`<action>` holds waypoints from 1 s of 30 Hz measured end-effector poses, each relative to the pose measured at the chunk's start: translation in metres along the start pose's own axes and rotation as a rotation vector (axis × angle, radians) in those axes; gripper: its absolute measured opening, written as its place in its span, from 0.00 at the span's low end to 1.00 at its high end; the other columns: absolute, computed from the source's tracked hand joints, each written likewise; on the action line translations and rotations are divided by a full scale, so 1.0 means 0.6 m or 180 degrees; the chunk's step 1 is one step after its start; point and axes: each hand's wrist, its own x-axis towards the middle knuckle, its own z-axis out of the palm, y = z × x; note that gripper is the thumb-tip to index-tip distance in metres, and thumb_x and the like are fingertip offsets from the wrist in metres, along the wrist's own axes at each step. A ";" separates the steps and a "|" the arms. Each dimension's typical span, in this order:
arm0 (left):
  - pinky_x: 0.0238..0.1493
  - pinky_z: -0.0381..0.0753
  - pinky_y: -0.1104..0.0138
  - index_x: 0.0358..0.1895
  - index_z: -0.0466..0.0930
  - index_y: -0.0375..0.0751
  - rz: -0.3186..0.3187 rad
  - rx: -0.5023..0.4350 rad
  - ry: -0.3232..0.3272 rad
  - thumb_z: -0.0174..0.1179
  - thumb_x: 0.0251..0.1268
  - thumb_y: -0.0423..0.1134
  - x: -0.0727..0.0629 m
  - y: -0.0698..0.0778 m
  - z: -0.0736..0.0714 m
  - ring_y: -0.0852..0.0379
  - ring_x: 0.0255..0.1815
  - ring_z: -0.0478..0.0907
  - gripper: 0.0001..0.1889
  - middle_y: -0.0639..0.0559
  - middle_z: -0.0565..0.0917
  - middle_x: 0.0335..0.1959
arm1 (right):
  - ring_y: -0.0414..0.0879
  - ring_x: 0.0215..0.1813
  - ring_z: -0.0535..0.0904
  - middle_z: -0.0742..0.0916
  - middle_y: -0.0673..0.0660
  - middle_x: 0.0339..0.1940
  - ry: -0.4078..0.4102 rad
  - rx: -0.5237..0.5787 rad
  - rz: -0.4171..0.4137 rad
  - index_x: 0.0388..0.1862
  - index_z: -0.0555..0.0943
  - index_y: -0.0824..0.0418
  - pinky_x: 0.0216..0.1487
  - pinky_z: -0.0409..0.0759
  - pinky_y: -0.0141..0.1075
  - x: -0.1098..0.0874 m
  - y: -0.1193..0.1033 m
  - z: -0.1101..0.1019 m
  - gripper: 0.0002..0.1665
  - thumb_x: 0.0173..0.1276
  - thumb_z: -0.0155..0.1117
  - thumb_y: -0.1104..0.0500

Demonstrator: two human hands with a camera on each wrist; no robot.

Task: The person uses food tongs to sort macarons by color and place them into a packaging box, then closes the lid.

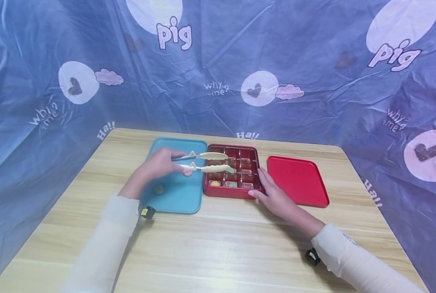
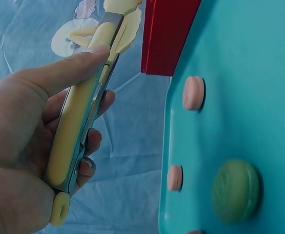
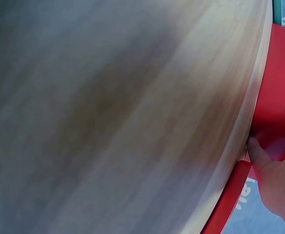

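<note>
My left hand grips a pair of yellow-tipped tongs, thumb on one handle and fingers round the other. The tongs' two tips stand apart over a red divided box. A pale green piece shows right at the nearer tip, over the middle compartment. In the box's front row sit a yellow macaron and a green macaron. My right hand rests against the box's front right corner, thumb on the front wall and fairly straight fingers along the right side.
A teal tray lies left of the box, holding a larger green macaron and small pink macarons. Right of the box lies a red lid. A printed blue cloth hangs behind the wooden table.
</note>
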 end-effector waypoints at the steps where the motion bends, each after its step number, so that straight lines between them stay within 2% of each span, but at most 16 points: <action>1: 0.47 0.79 0.56 0.69 0.76 0.53 -0.0014 -0.0018 -0.0009 0.77 0.43 0.65 -0.004 -0.001 -0.002 0.47 0.47 0.77 0.46 0.47 0.80 0.66 | 0.61 0.84 0.45 0.49 0.60 0.85 -0.0002 -0.0003 -0.0001 0.85 0.40 0.52 0.76 0.58 0.63 0.000 0.000 0.000 0.63 0.65 0.58 0.27; 3: 0.59 0.78 0.49 0.70 0.75 0.53 -0.0035 0.0017 -0.0008 0.76 0.46 0.64 -0.012 -0.007 -0.006 0.44 0.60 0.76 0.45 0.47 0.78 0.68 | 0.61 0.84 0.45 0.49 0.60 0.85 -0.0001 0.0003 0.0000 0.85 0.40 0.53 0.76 0.58 0.63 0.000 0.000 0.000 0.63 0.65 0.58 0.27; 5: 0.68 0.71 0.43 0.71 0.74 0.53 -0.0058 0.0044 -0.0011 0.74 0.51 0.61 -0.021 -0.014 -0.011 0.41 0.71 0.70 0.42 0.47 0.75 0.71 | 0.61 0.84 0.45 0.49 0.61 0.85 -0.0002 -0.0002 -0.0001 0.85 0.40 0.53 0.76 0.58 0.63 0.000 0.000 0.000 0.63 0.66 0.58 0.27; 9: 0.74 0.60 0.40 0.73 0.71 0.53 -0.0200 -0.0062 -0.0005 0.73 0.55 0.55 -0.048 -0.032 -0.022 0.38 0.78 0.59 0.40 0.47 0.70 0.75 | 0.61 0.84 0.45 0.49 0.60 0.85 -0.0003 0.0018 -0.0016 0.85 0.40 0.52 0.76 0.58 0.64 -0.001 -0.001 0.000 0.62 0.66 0.58 0.28; 12: 0.72 0.64 0.40 0.73 0.71 0.51 -0.0303 -0.0152 0.0049 0.73 0.54 0.55 -0.071 -0.046 -0.030 0.37 0.75 0.63 0.41 0.43 0.71 0.74 | 0.61 0.84 0.45 0.48 0.60 0.85 -0.0005 0.0031 -0.0018 0.85 0.40 0.52 0.76 0.58 0.64 -0.001 -0.002 0.001 0.62 0.66 0.58 0.28; 15: 0.63 0.74 0.43 0.72 0.72 0.51 -0.0379 -0.0162 0.0090 0.72 0.54 0.55 -0.093 -0.059 -0.037 0.38 0.63 0.74 0.40 0.35 0.77 0.66 | 0.61 0.84 0.45 0.48 0.60 0.85 -0.0002 0.0026 0.0000 0.85 0.40 0.53 0.75 0.58 0.64 -0.001 -0.002 0.000 0.62 0.66 0.59 0.29; 17: 0.56 0.77 0.48 0.72 0.73 0.51 -0.0419 -0.0139 0.0105 0.72 0.55 0.56 -0.106 -0.067 -0.041 0.42 0.56 0.76 0.39 0.35 0.79 0.61 | 0.61 0.84 0.45 0.48 0.60 0.85 0.0003 0.0031 0.0010 0.85 0.40 0.53 0.75 0.58 0.64 -0.001 -0.002 -0.001 0.62 0.66 0.59 0.29; 19: 0.50 0.77 0.54 0.72 0.73 0.52 -0.0483 -0.0117 0.0117 0.72 0.55 0.57 -0.119 -0.075 -0.044 0.45 0.48 0.75 0.39 0.35 0.79 0.55 | 0.61 0.84 0.45 0.48 0.60 0.85 0.0002 0.0034 0.0012 0.85 0.40 0.53 0.75 0.59 0.64 -0.001 -0.002 -0.002 0.62 0.66 0.60 0.30; 23: 0.42 0.73 0.61 0.71 0.74 0.51 -0.0516 -0.0049 0.0138 0.72 0.54 0.58 -0.142 -0.090 -0.047 0.47 0.43 0.72 0.39 0.35 0.80 0.52 | 0.61 0.84 0.45 0.48 0.59 0.85 -0.0001 0.0032 0.0002 0.85 0.40 0.53 0.75 0.59 0.64 -0.001 -0.001 -0.002 0.62 0.67 0.60 0.30; 27: 0.41 0.73 0.60 0.71 0.73 0.51 -0.0499 0.0052 0.0191 0.72 0.54 0.62 -0.163 -0.103 -0.047 0.46 0.44 0.73 0.41 0.35 0.80 0.54 | 0.61 0.84 0.45 0.48 0.59 0.85 0.0000 0.0039 0.0003 0.85 0.40 0.52 0.75 0.59 0.64 -0.001 -0.001 -0.001 0.62 0.66 0.59 0.29; 30: 0.50 0.77 0.50 0.72 0.73 0.50 -0.0476 0.0089 0.0257 0.71 0.54 0.63 -0.178 -0.112 -0.046 0.41 0.52 0.75 0.42 0.33 0.79 0.60 | 0.60 0.84 0.45 0.48 0.59 0.85 0.0006 0.0058 -0.0007 0.85 0.39 0.52 0.75 0.59 0.64 -0.001 -0.001 0.000 0.62 0.66 0.60 0.29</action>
